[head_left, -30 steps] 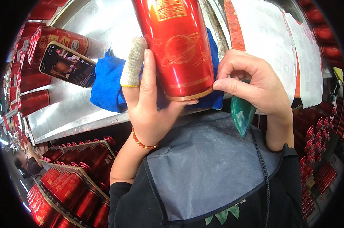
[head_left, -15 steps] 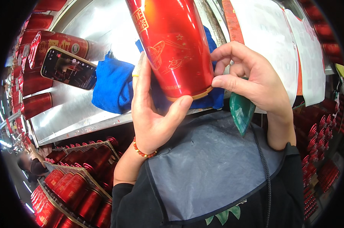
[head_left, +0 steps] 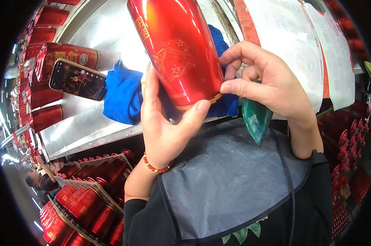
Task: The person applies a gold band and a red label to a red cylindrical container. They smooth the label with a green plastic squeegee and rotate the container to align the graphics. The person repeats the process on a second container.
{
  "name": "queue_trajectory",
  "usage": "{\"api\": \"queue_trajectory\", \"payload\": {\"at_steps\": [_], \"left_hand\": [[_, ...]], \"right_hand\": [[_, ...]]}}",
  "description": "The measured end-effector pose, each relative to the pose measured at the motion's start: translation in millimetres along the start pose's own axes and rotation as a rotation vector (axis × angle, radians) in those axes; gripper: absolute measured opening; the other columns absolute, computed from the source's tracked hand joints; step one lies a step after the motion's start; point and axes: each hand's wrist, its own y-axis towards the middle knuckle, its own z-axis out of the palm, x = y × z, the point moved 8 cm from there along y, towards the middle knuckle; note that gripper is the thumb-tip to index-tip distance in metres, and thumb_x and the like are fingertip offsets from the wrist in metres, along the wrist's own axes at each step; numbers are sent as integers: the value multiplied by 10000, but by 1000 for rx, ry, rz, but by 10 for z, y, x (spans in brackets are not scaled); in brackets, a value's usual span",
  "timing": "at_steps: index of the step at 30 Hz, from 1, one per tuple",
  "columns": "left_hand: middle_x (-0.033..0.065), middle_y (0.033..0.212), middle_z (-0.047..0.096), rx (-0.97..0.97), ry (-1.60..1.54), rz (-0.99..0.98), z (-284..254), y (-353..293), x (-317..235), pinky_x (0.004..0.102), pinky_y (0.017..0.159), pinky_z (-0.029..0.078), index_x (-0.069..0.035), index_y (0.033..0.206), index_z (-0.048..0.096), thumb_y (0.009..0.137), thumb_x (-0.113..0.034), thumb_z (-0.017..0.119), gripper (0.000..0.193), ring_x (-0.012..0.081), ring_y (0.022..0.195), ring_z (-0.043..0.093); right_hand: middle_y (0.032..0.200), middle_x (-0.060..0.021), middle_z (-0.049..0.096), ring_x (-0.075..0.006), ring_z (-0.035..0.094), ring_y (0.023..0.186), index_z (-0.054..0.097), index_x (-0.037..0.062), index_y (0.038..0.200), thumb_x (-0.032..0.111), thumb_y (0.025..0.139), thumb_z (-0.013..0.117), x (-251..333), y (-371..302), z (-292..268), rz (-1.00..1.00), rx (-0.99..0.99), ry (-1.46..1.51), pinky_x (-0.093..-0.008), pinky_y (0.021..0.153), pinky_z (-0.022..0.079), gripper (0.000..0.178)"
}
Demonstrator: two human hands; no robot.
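A glossy red cylindrical container (head_left: 183, 53) with gold line drawings lies tilted before me, its gold-rimmed end toward me. My left hand (head_left: 165, 110) is closed round its left side, the thumb near the rim. At the lower right edge my right hand (head_left: 263, 80) has thumb and fingertips touching the container. A green pointed, scraper-like piece (head_left: 256, 119) sticks out below the right palm; its upper part is hidden by that hand. Under and beside the container lies a blue cloth (head_left: 122, 96).
A phone (head_left: 78, 80) with a lit screen leans against red containers (head_left: 46, 117) on the metal worktop (head_left: 87, 127). White sheets (head_left: 284, 45) lie at the right. Racks of red containers (head_left: 85, 201) stand lower left, near another person (head_left: 42, 180); more stand at the right.
The container and both hands stay in nearly the same grip. The container has shifted slightly left and up in view, while the phone and worktop appear slightly further right.
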Motion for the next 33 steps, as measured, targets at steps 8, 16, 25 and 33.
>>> {"api": "queue_trajectory", "payload": {"at_steps": [8,16,25,33], "left_hand": [[145,1359,508,-39,-89,-107,71,27,-74,379,1095,392,37,1454,398,800,-125,831,801,247,1255,503],[127,1413,457,-4,-110,-117,36,-8,4,374,1141,350,30,1516,344,830,-101,801,834,226,1319,464],[139,1421,455,-25,-37,-100,35,-6,14,379,1151,332,35,1506,354,820,-109,809,836,251,1329,454],[159,1486,416,0,-151,-78,13,-31,38,399,1166,320,45,1537,327,845,-156,795,859,270,1400,410]], "right_hand": [[930,-19,636,1,603,699,578,-19,1198,61,904,757,41,0,10,-46,0,-49,-152,625,432,354],[870,-54,638,-21,539,598,599,-40,1118,178,883,819,0,11,2,-150,-61,2,-181,543,434,389],[922,-29,644,-4,606,688,568,-19,1181,72,911,761,15,0,8,-94,-12,-40,-153,612,429,344],[924,-16,641,13,563,665,581,-16,1176,60,898,759,7,4,9,-61,-21,-19,-156,615,407,339]]}}
